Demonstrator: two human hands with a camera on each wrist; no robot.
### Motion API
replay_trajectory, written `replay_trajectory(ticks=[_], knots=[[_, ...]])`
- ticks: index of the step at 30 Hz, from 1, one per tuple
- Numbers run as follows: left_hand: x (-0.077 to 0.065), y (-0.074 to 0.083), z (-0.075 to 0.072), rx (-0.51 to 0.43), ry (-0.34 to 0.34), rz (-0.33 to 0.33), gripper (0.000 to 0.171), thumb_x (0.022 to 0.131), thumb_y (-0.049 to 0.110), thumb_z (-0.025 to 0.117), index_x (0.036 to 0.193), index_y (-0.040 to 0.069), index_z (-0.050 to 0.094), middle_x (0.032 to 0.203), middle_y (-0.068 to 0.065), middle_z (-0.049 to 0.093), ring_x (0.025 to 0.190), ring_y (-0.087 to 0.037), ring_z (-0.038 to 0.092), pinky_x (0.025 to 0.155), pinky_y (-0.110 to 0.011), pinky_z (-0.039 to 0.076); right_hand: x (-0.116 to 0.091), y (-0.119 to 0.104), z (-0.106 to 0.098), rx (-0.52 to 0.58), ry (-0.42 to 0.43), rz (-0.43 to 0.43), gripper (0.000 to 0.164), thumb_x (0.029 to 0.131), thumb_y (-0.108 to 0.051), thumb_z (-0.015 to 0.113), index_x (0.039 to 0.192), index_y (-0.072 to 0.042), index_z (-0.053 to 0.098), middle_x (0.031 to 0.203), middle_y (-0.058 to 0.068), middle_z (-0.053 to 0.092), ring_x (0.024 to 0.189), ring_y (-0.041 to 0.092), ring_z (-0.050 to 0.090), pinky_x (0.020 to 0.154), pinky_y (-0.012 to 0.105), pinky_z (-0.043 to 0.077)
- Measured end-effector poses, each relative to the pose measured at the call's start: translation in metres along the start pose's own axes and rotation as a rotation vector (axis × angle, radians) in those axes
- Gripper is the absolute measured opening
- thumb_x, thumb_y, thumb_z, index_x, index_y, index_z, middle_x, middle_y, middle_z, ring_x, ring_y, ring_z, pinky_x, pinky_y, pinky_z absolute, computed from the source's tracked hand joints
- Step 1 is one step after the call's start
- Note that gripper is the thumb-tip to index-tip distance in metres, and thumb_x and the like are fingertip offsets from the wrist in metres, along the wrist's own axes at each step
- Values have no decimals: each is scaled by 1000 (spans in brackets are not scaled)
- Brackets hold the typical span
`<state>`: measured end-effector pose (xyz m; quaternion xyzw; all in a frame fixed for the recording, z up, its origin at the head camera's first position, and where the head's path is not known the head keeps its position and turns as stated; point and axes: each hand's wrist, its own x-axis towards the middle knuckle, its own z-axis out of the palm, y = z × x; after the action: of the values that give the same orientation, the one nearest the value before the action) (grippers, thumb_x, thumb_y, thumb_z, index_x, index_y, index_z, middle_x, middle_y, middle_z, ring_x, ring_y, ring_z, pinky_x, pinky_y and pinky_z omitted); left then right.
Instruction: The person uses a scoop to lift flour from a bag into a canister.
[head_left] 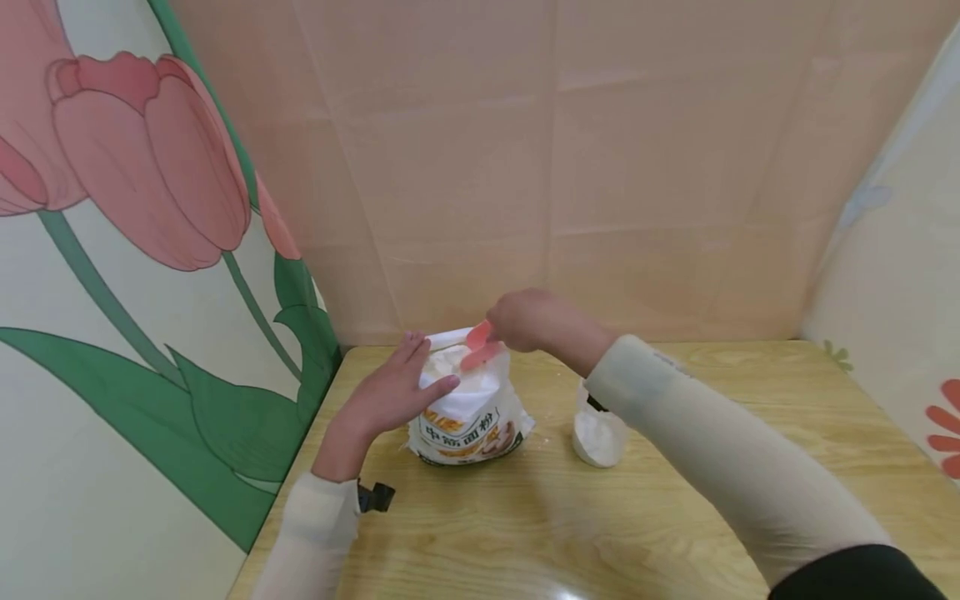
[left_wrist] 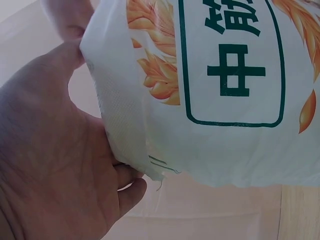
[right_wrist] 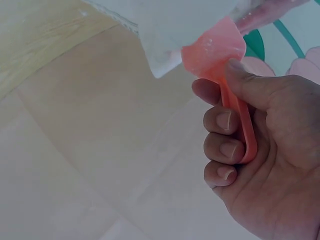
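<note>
Scooping seems under way, next needing a level lift: the right hand (head_left: 531,321) clasps a coral plastic scoop (right_wrist: 215,54) at the mouth of the white green-lettered bag (head_left: 467,410), the left hand (head_left: 390,392) gripping this bag on the wooden table (head_left: 487,525).

Pink tulips (head_left: 150,158) and 1 red flower (head_left: 945,419) flank a creased peach backdrop (head_left: 465,192) behind a wooden table (head_left: 480,533).

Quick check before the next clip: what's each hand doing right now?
Left hand: closed on the side of the white bag.
Right hand: closed, holding the pink scoop by its handle.
</note>
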<state>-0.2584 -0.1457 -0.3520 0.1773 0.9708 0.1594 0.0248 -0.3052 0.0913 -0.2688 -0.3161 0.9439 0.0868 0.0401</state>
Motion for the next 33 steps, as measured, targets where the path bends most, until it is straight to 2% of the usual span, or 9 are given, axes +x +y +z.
replay_trajectory(ticks=[5,14,20,26,33], knots=[[-1,2,-1,-1,-1,1,106,91,84,30,162,6,16,171,-9,7,157,-22,2,122,-52,23,7,-1,8,23,18,7,23,103,-30,58,100,-9,67,102,9,70,93,26,65,83,42,56],[-3,2,-3,5,-1,4,105,92,83,30,162,6,16,171,-10,5,157,-22,0,122,-51,23,23,-7,24,77,41,30,24,104,-31,56,109,-11,69,117,8,70,105,26,65,90,43,54],[-5,3,-4,-2,3,8,105,92,82,31,162,6,16,171,-10,5,157,-21,-1,122,-51,22,30,-15,30,66,55,10,21,105,-29,54,105,-12,68,113,8,70,102,26,66,87,43,54],[-6,2,-4,3,-6,1,105,92,83,31,162,6,16,171,-8,4,157,-22,-1,123,-50,21,36,-23,36,47,55,-9,18,104,-25,56,109,-13,68,112,6,70,101,24,65,87,40,55],[-7,0,-4,7,-2,10,104,93,81,32,162,5,16,171,-10,5,157,-23,0,123,-49,20,35,-26,39,112,80,5,19,104,-25,55,104,-11,69,107,8,70,93,24,65,83,40,55]])
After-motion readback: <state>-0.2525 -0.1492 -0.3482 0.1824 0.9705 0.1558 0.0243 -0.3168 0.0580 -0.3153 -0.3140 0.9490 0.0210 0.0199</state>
